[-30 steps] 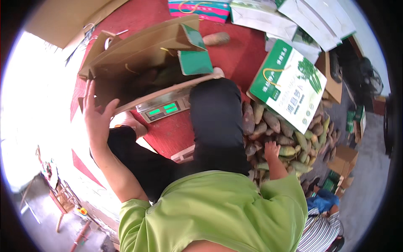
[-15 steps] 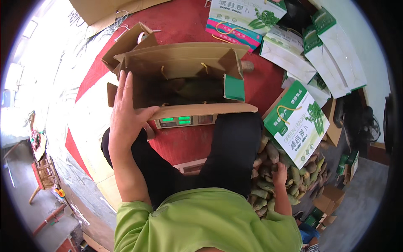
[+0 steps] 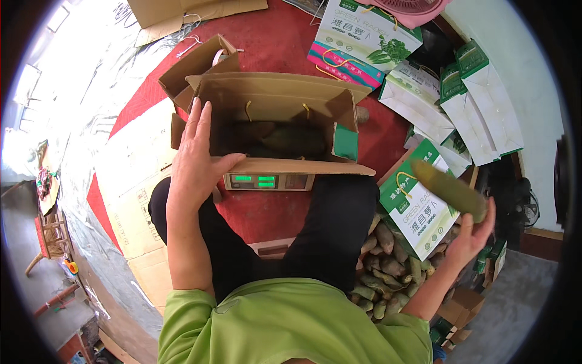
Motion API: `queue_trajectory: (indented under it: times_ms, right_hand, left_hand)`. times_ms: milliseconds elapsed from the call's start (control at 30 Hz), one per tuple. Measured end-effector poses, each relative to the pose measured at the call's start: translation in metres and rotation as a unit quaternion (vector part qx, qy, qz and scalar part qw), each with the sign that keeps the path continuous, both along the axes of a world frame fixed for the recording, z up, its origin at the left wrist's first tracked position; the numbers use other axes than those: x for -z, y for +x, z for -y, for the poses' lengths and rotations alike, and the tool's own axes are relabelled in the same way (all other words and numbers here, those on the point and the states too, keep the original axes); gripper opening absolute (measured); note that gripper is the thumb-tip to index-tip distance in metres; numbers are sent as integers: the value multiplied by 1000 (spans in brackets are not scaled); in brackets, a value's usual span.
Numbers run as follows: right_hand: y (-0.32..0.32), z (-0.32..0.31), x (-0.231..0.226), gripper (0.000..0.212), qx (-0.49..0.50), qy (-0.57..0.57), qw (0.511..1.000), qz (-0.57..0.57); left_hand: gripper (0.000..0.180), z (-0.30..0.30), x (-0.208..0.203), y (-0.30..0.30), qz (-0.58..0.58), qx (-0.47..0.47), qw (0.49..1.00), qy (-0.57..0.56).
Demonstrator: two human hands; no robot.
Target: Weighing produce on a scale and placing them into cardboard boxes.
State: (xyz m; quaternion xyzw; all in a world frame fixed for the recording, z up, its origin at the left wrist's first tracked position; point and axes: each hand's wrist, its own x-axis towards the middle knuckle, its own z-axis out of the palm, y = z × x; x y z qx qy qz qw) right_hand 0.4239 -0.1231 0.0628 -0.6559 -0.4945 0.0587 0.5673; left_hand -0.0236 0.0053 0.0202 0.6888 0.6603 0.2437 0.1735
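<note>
A long green radish is in the grip of my right hand, held by one end, slightly blurred, in front of a green-and-white gift box. Below it lies a pile of green radishes beside my right leg. My left hand rests with fingers stretched along the left end of an open cardboard carton, thumb over its near flap. Dark radishes lie in the shaded bottom of this carton. Under its near edge shows a digital scale with lit green displays.
Several white-and-green boxes and a pink basket-like object stand at the far right. A smaller open carton with a tape roll sits behind my left hand. Flattened cardboard covers the floor at left, beside red cloth.
My right hand has risen from the pile and swung outward to the right, now holding a green radish. My left hand stays at the carton's end. The whole view has shifted slightly.
</note>
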Motion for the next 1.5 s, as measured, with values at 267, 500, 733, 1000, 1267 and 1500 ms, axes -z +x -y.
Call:
queue_trajectory:
  times_ms: [267, 500, 733, 1000, 1267, 1500]
  right_hand:
    - [-98, -103, -31, 58, -198, 44, 974, -104]
    - [-192, -174, 36, 51, -390, -102, 908, -112]
    - [-175, -183, 67, 43, -300, -254, 840, 374]
    - [-115, -124, 37, 21, -230, -104, 951, 178]
    - [-28, -35, 155, 12, -82, -283, 955, 3]
    - [-32, 71, 271, 19, -142, -275, 949, 62]
  left_hand:
    - [94, 0, 2, -2, 0, -4, 1000, 11]
    - [96, 0, 1, -5, -14, 5, 1000, -11]
    - [94, -2, 1, -2, -23, -5, 1000, -6]
    - [81, -1, 9, -6, -24, 7, 999, 46]
    - [61, -6, 9, -6, -9, -8, 994, 112]
    - [52, -7, 9, -1, 33, -10, 992, 119]
